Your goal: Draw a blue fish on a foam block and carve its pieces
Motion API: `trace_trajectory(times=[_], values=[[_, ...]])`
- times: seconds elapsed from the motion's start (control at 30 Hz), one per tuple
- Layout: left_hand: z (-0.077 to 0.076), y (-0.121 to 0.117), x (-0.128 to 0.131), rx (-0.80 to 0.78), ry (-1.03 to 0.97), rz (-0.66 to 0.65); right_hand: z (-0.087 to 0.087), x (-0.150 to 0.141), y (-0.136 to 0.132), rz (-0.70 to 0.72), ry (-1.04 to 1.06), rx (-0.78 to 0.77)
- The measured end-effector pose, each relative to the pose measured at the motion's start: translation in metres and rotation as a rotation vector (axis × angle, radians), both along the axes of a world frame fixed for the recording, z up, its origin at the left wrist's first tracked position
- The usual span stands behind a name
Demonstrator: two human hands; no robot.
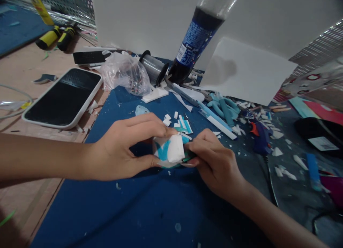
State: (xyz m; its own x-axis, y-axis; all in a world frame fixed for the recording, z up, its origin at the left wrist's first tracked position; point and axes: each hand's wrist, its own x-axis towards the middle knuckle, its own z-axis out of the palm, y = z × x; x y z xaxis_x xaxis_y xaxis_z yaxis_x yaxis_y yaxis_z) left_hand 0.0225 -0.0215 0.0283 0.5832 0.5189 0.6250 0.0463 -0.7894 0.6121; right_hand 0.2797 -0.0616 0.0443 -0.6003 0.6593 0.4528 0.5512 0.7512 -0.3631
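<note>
A small white block with blue painted patches, which looks like foam, is gripped between the thumb and fingers of my left hand. Close against its right side, my right hand is closed in a pinch on a small dark greenish piece. Most of that piece is hidden by the fingers, so its kind does not show. Just beyond the block lie blue and white strips and small white offcuts. Both hands are above the blue work mat.
A tilted cola bottle stands at the back beside a clear spool and a plastic bag. On the left lies a phone. Pliers, a glue gun with its cord, and scraps lie to the right.
</note>
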Motion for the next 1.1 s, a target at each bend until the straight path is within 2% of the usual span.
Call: trace_trajectory(times=[0.3, 1.1], values=[[-0.0006, -0.0008, 0.0004, 0.010, 0.008, -0.003, 0.0009, -0.0023, -0.0031, -0.016, -0.043, -0.022], [-0.0016, -0.0008, 0.0003, 0.022, 0.013, -0.018, -0.0007, -0.0057, -0.0041, -0.024, 0.008, -0.070]])
